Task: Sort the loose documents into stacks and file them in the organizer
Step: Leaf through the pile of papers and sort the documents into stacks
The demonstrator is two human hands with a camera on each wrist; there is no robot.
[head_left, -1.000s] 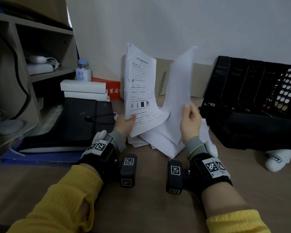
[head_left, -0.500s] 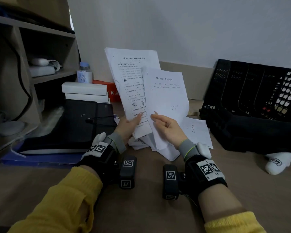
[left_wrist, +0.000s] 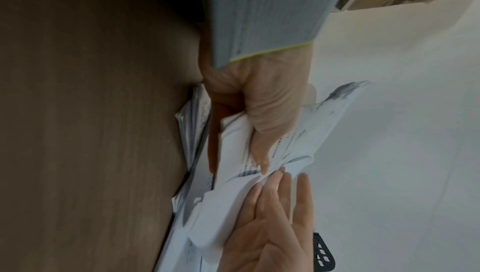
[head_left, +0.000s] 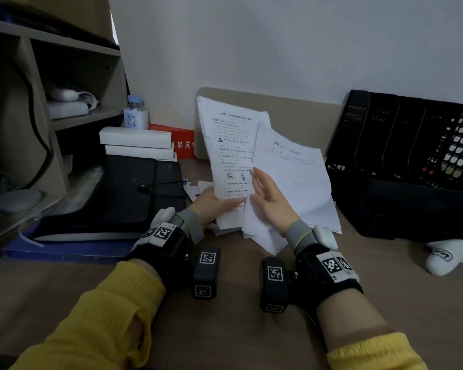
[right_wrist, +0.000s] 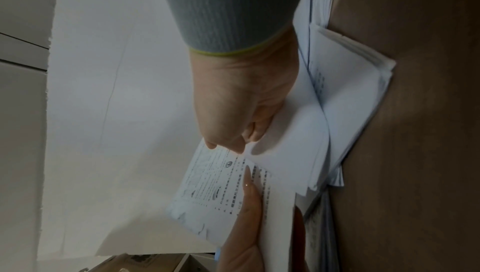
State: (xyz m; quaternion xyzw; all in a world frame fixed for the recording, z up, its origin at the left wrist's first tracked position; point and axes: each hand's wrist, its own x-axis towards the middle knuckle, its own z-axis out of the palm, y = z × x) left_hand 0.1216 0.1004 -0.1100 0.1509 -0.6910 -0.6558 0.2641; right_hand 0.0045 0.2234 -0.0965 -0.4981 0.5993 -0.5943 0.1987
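Observation:
My left hand (head_left: 211,206) grips the lower edge of a stack of printed pages (head_left: 230,145) and holds it upright over the desk, with the thumb (right_wrist: 249,190) lying on the front page. My right hand (head_left: 267,204) holds one nearly blank sheet (head_left: 292,166) that overlaps the right side of the stack. Its fingers (left_wrist: 272,204) lie straight along the paper. More loose papers (head_left: 326,220) lie in a pile on the desk under both hands. The black slotted organizer (head_left: 401,156) stands at the right and has nothing in the slots I can see.
A black zip folder (head_left: 123,196) lies at the left on a blue folder (head_left: 64,249). Behind it are two white boxes (head_left: 137,142), a red box (head_left: 183,142) and a small bottle (head_left: 135,116). A wooden shelf unit (head_left: 72,76) fills the far left. A white object (head_left: 447,255) lies before the organizer.
The right hand has swung its sheet from edge-on and apart to lie face-on against the left hand's stack. Both papers have tilted back and sit lower.

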